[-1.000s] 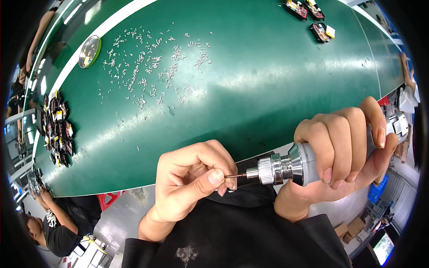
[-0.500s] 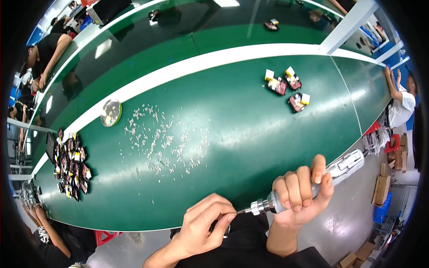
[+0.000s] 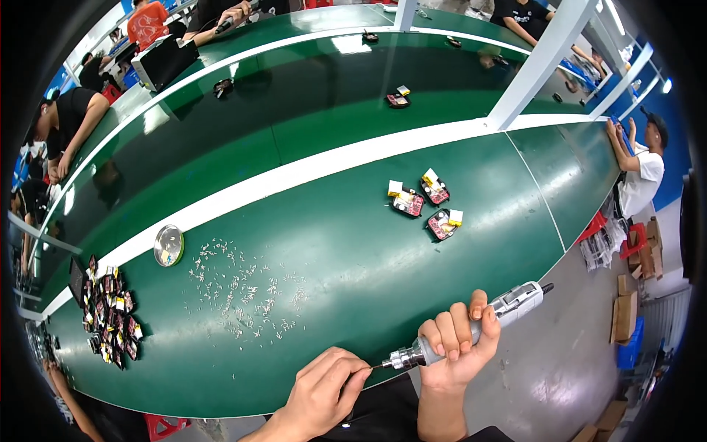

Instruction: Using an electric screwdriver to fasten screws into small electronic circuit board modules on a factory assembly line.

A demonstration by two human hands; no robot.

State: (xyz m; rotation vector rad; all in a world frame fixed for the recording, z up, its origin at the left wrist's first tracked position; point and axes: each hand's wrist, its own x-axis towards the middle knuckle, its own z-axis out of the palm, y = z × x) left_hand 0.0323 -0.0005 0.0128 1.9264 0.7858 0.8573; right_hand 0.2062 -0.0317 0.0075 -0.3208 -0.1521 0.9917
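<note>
My right hand (image 3: 458, 340) is wrapped round a grey and white electric screwdriver (image 3: 515, 303) at the table's near edge. Its silver chuck and thin bit (image 3: 379, 365) point left. The thumb and forefinger of my left hand (image 3: 324, 389) are pinched together at the bit's tip. Whether a tiny screw is also between those fingers is hidden. Beyond my left hand, many small pale metal pieces (image 3: 254, 295) lie scattered over the green table (image 3: 353, 295). Farther off to the right sit 3 small black and red modules (image 3: 444, 225) with yellow and white parts.
A heap of similar modules (image 3: 110, 313) lies at the left, with a round dish (image 3: 169, 245) beyond it. A white rail (image 3: 294, 169) runs along the table, and a white post (image 3: 541, 66) rises at the right. Other people work around the tables; cardboard boxes (image 3: 624, 317) stand on the floor.
The view has shifted, so the table and its things appear lower and farther left, with more of the far tables showing. Both hands keep the same hold on the screwdriver and its bit.
</note>
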